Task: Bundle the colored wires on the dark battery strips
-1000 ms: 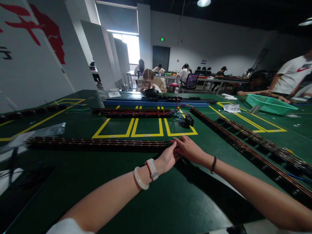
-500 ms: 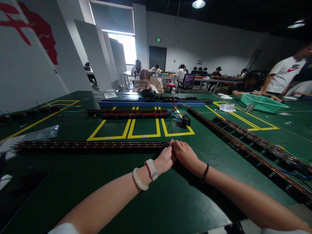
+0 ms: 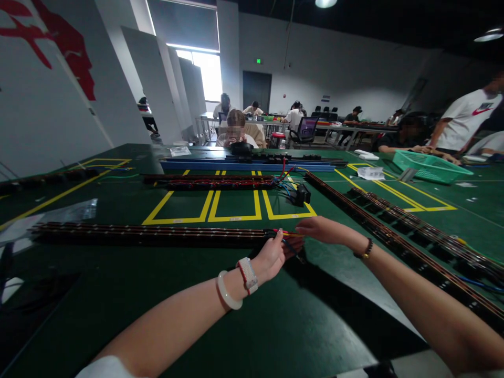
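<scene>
A long dark strip with copper-coloured rods [image 3: 153,232] lies across the green table in front of me. Thin red and yellow wires [image 3: 290,234] come out of its right end. At that end my left hand [image 3: 273,256] is closed round the wires, thumb on top. Below them a dark blue wire [image 3: 294,251] sticks out from the left hand, down to the right. My right hand [image 3: 328,231], palm down, has its fingertips closed on the far ends of the red and yellow wires. Its fingers are partly hidden under the hand.
Behind lies another strip bundled with red wires [image 3: 220,182], beside a black block [image 3: 302,194]. Long copper-railed strips [image 3: 378,231] run diagonally at right. A green basket [image 3: 431,167], a blue rail [image 3: 244,166] and a plastic bag [image 3: 74,210] are further off. A person [image 3: 237,131] sits opposite.
My right hand has moved right, away from my left hand, drawing the wires out between them. The wires now show. My left hand stays at the strip's end.
</scene>
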A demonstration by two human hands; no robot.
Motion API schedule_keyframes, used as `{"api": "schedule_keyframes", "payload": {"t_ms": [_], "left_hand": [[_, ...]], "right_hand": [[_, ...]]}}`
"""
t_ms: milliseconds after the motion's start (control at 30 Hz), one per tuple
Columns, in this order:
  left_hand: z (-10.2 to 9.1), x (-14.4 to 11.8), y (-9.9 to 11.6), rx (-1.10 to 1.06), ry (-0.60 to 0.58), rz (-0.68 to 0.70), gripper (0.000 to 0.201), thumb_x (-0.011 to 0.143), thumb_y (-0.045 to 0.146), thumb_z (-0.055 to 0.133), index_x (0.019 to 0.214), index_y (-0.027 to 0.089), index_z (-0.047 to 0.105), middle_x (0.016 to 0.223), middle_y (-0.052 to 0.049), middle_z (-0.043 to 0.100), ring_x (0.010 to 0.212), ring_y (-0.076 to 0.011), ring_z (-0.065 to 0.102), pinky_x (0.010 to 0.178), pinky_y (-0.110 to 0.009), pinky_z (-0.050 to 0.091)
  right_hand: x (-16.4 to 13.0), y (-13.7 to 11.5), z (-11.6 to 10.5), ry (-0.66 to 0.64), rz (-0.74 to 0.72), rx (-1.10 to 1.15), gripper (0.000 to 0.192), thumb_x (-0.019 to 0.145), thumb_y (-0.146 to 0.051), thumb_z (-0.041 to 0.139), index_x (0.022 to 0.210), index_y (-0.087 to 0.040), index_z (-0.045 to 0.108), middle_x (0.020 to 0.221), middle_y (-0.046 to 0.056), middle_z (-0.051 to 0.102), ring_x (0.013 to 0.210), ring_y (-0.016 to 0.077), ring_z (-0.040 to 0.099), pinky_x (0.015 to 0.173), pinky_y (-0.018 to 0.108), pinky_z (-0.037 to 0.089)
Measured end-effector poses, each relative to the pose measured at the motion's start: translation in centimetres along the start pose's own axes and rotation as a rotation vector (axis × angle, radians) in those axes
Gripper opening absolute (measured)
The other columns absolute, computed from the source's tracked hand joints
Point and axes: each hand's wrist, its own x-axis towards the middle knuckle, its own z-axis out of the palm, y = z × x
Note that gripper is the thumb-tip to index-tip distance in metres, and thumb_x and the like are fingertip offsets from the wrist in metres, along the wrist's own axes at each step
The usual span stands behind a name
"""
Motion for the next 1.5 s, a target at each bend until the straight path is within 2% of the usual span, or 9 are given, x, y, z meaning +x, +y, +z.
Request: {"api": "schedule_keyframes", "payload": {"t_ms": [67, 233, 333, 500, 667, 967, 1133, 1333, 1500], "left_hand": [[0.0, 0.0, -0.1, -0.013, 0.003, -0.004, 0.032, 0.094, 0.032, 0.040, 0.095, 0.008, 0.061, 0.095, -0.017, 0.068, 0.091, -0.0204, 0.066, 0.092, -0.038, 0.045], [0.2, -0.3, 0.1, -0.033, 0.008, -0.011, 0.031, 0.095, 0.031, 0.038, 0.099, 0.007, 0.058, 0.097, -0.018, 0.067, 0.095, -0.0225, 0.065, 0.094, -0.042, 0.044], [0.4, -0.4, 0.4, -0.063, 0.015, -0.025, 0.027, 0.095, 0.029, 0.039, 0.099, 0.010, 0.057, 0.099, -0.016, 0.067, 0.096, -0.0230, 0.065, 0.094, -0.043, 0.044], [0.6, -0.4, 0.4, -0.044, 0.028, -0.039, 0.028, 0.094, 0.030, 0.039, 0.094, 0.009, 0.059, 0.098, -0.016, 0.066, 0.095, -0.0219, 0.064, 0.092, -0.041, 0.044], [0.6, -0.4, 0.1, 0.026, 0.076, -0.065, 0.029, 0.095, 0.030, 0.035, 0.088, 0.012, 0.057, 0.085, -0.011, 0.066, 0.079, -0.0176, 0.063, 0.084, -0.035, 0.045], [0.1, 0.0, 0.1, 0.070, 0.045, -0.085, 0.025, 0.095, 0.030, 0.033, 0.085, 0.016, 0.051, 0.082, -0.007, 0.064, 0.075, -0.0156, 0.059, 0.076, -0.030, 0.043], [0.1, 0.0, 0.2, 0.057, 0.044, -0.104, 0.027, 0.094, 0.030, 0.035, 0.084, 0.014, 0.054, 0.081, -0.008, 0.063, 0.074, -0.0162, 0.058, 0.076, -0.030, 0.043], [0.5, -0.3, 0.3, 0.048, 0.065, -0.110, 0.029, 0.095, 0.029, 0.035, 0.085, 0.012, 0.057, 0.080, -0.008, 0.062, 0.070, -0.0144, 0.056, 0.075, -0.029, 0.043], [0.5, -0.2, 0.2, 0.026, 0.050, -0.070, 0.031, 0.095, 0.028, 0.035, 0.082, 0.012, 0.058, 0.073, -0.006, 0.061, 0.067, -0.0144, 0.056, 0.075, -0.029, 0.043]], "right_hand": [[0.6, 0.8, 0.4, -0.089, 0.047, 0.087, 0.043, 0.089, -0.049, 0.044, 0.080, -0.013, 0.067, 0.072, 0.007, 0.065, 0.059, 0.0141, 0.052, 0.055, 0.027, 0.041], [1.8, 2.2, 0.7, -0.119, 0.064, 0.228, 0.048, 0.077, -0.059, 0.058, 0.076, -0.011, 0.065, 0.064, 0.002, 0.058, 0.056, 0.0103, 0.044, 0.051, 0.024, 0.033], [2.5, 3.0, 0.8, -0.129, 0.085, 0.497, 0.049, 0.070, -0.059, 0.066, 0.077, -0.011, 0.063, 0.067, 0.001, 0.056, 0.058, 0.0092, 0.044, 0.053, 0.023, 0.034], [4.7, 3.8, 2.2, -0.011, 0.167, 0.936, 0.050, 0.065, -0.060, 0.071, 0.072, -0.013, 0.055, 0.062, -0.001, 0.052, 0.055, 0.0087, 0.047, 0.052, 0.023, 0.036], [8.5, 3.1, 2.3, 0.148, 0.056, 0.704, 0.054, 0.070, -0.068, 0.060, 0.066, -0.015, 0.051, 0.055, -0.003, 0.045, 0.048, 0.0068, 0.039, 0.046, 0.022, 0.028], [14.3, 0.3, 2.3, 0.053, 0.019, 0.460, 0.046, 0.072, -0.058, 0.063, 0.065, -0.013, 0.053, 0.054, -0.005, 0.043, 0.047, 0.0055, 0.033, 0.045, 0.021, 0.024], [11.8, 1.6, 1.7, 0.077, 0.071, 0.350, 0.056, 0.077, -0.068, 0.051, 0.064, -0.014, 0.054, 0.052, -0.003, 0.046, 0.047, 0.0069, 0.035, 0.046, 0.022, 0.026], [4.5, 2.5, 1.1, 0.084, 0.218, 0.224, 0.078, 0.083, -0.077, 0.020, 0.055, -0.014, 0.057, 0.047, 0.003, 0.049, 0.045, 0.0117, 0.042, 0.048, 0.026, 0.033], [-1.2, 0.7, 2.6, 0.111, 0.082, 0.257, 0.069, 0.087, -0.071, 0.024, 0.066, -0.014, 0.056, 0.056, 0.001, 0.051, 0.050, 0.0108, 0.041, 0.050, 0.024, 0.032]]}}
